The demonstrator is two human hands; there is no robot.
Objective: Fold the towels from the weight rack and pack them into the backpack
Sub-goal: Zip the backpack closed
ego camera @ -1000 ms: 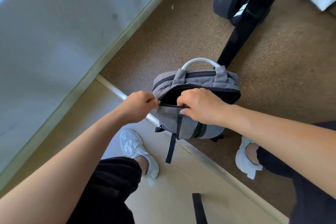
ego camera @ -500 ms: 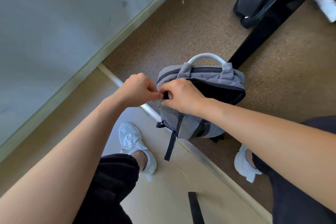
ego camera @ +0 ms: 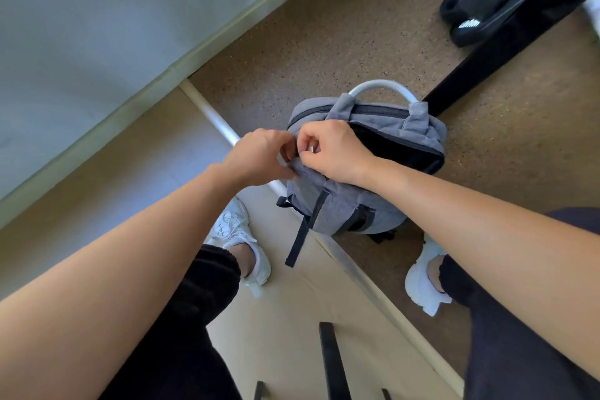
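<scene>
While I am standing over the grey backpack [ego camera: 363,204], both my hands are pinching at its left top corner.

I am closing my left hand [ego camera: 259,156] on the fabric edge at that corner, thumb and fingers pressed together on it, and my right hand [ego camera: 334,153] is curling in just beside it, fingertips nipping something small I cannot make out. The backpack is sitting upright on the speckled brown floor [ego camera: 308,52] between my white sneakers [ego camera: 240,237], its main opening gaping dark, its pale handle [ego camera: 380,88] arching up beside the black weight rack leg [ego camera: 480,71].
</scene>
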